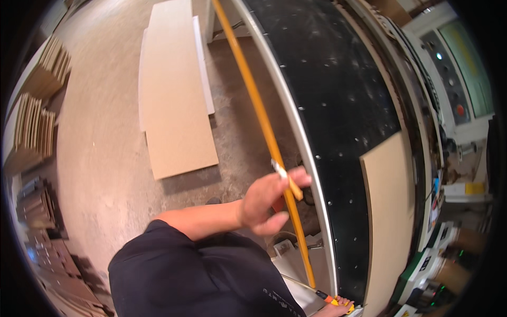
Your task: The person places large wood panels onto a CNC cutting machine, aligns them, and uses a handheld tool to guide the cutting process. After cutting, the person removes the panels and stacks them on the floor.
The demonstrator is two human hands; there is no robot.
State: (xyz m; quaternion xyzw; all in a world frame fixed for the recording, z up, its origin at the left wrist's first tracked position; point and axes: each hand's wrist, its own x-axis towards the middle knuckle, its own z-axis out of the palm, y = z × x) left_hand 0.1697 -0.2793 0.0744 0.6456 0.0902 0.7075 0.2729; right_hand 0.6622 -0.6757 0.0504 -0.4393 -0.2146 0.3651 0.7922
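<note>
My left hand [266, 199] is raised over the orange bar beside the machine, its fingers stretched out and the thumb apart. Between the fingers it holds a cigarette [282, 171], with ash at one end and an orange filter at the other. Low at the bottom edge, my right hand [338, 307] is wrapped round a yellow hand tool [349, 305]. An orange and black piece [326, 297] and a thin line lead from the tool toward the left; its exact kind cannot be made out. A pale board [391, 211] lies on the black machine bed [332, 100], close to the right hand.
Along the bed's near side run a pale metal edge [298, 105] and an orange bar [256, 98]. Stacked long boards [177, 90] lie to the left. More board stacks [34, 127] line the far left. A control panel [454, 79] with a red button stands at right.
</note>
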